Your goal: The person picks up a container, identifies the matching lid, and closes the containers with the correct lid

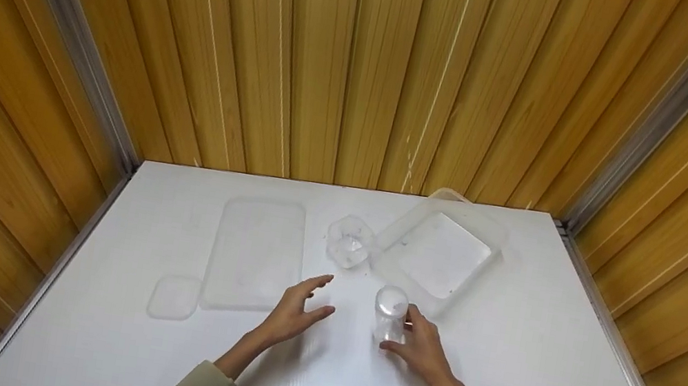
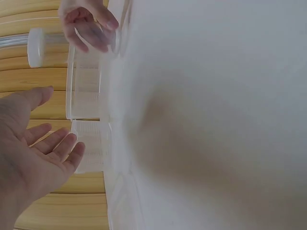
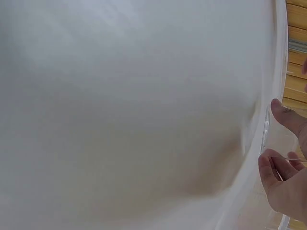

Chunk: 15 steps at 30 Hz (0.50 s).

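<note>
My right hand (image 1: 426, 352) grips a clear plastic jar (image 1: 390, 320) with a whitish round lid (image 1: 392, 300), thumb and fingers low on its sides. The jar stands upright on the white table. In the left wrist view its white lid (image 2: 35, 48) shows at the upper left, above the right hand (image 2: 88, 24). My left hand (image 1: 294, 312) hovers to the left of the jar, thumb and fingers spread, nothing between them. The right wrist view shows the right hand (image 3: 288, 182) at its right edge, fingers around the jar's lower part.
Beyond the jar, a large clear rectangular container (image 1: 477, 271) sits at the back right. Left of it stands a small clear faceted container (image 1: 340, 226). A large translucent lid (image 1: 257, 252) and a small square lid (image 1: 174, 297) lie at left. Wood-patterned walls (image 1: 378, 73) border the table.
</note>
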### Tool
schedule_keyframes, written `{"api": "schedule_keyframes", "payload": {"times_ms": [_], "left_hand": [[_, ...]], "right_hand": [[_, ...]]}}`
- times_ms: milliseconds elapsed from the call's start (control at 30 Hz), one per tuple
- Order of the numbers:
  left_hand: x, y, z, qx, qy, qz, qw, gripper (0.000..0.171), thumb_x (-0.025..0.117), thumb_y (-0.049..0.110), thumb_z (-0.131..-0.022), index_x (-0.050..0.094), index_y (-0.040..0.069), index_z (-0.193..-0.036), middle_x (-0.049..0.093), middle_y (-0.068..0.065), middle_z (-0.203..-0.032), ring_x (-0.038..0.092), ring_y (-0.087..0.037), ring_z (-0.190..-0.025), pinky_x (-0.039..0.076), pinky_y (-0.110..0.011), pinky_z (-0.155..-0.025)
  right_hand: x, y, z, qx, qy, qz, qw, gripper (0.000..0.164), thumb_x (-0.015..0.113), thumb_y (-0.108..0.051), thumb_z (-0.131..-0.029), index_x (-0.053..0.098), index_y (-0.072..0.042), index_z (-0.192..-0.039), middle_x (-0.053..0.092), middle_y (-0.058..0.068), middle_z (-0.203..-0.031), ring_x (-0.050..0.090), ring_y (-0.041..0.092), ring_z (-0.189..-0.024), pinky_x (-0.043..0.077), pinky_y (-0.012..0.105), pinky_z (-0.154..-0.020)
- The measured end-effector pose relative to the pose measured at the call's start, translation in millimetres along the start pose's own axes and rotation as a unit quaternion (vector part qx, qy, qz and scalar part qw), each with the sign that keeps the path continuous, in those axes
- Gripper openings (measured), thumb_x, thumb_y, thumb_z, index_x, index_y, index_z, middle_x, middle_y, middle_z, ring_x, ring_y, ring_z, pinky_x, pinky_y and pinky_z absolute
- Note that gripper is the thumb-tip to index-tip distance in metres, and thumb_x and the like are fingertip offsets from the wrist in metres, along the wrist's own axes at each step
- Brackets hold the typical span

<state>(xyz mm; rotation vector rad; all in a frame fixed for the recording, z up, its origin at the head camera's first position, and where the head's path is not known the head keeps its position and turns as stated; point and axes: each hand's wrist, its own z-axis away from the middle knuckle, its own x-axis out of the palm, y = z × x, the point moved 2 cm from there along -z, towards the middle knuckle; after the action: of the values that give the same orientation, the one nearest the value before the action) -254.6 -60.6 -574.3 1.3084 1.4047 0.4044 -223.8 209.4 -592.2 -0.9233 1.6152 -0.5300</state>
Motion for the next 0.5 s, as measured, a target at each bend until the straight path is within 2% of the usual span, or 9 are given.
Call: {"api": "schedule_keyframes", "payload": {"times_ms": [133, 267, 367, 500], "left_hand": [[-3.0, -9.3, 8.2, -0.005, 0.002, 0.008, 0.9999, 0.052, 0.066, 0.011, -0.098, 0.049, -0.011, -0.142, 0.055, -0.032, -0.143, 0.053, -0.049, -0.129, 0.048, -0.066, -0.102], [-3.9, -12.2, 12.1, -0.017, -0.001, 0.016, 0.9997, 0.052, 0.066, 0.008, -0.097, 0.049, -0.013, -0.141, 0.054, -0.032, -0.143, 0.052, -0.051, -0.130, 0.047, -0.066, -0.102], [-3.2, -11.1, 11.9, -0.024, -0.003, 0.030, 0.9993, 0.053, 0.067, 0.010, -0.097, 0.049, -0.011, -0.142, 0.054, -0.032, -0.144, 0.051, -0.052, -0.131, 0.047, -0.065, -0.103], [-1.3, -8.4, 10.6, -0.027, -0.006, 0.046, 0.9986, 0.052, 0.068, 0.011, -0.097, 0.051, -0.009, -0.142, 0.054, -0.031, -0.144, 0.052, -0.051, -0.132, 0.048, -0.065, -0.103]], "right_hand": [[-28, 2, 7, 0.005, 0.030, -0.004, 1.000, 0.070, 0.093, -0.003, -0.067, 0.059, 0.002, -0.128, 0.070, 0.018, -0.123, 0.069, 0.036, -0.108, 0.059, 0.046, -0.094], [-63, 8, 6, -0.003, 0.099, 0.011, 0.995, 0.072, 0.093, -0.005, -0.068, 0.059, 0.003, -0.131, 0.071, 0.016, -0.122, 0.069, 0.029, -0.108, 0.060, 0.041, -0.091], [-91, 19, -1, -0.003, 0.170, 0.020, 0.985, 0.070, 0.094, -0.004, -0.068, 0.059, 0.004, -0.129, 0.071, 0.017, -0.117, 0.066, 0.017, -0.104, 0.059, 0.028, -0.089], [-125, 41, -10, 0.017, 0.243, 0.011, 0.970, 0.069, 0.092, -0.001, -0.070, 0.057, 0.006, -0.129, 0.069, 0.023, -0.115, 0.059, -0.005, -0.100, 0.051, 0.008, -0.087]]}}
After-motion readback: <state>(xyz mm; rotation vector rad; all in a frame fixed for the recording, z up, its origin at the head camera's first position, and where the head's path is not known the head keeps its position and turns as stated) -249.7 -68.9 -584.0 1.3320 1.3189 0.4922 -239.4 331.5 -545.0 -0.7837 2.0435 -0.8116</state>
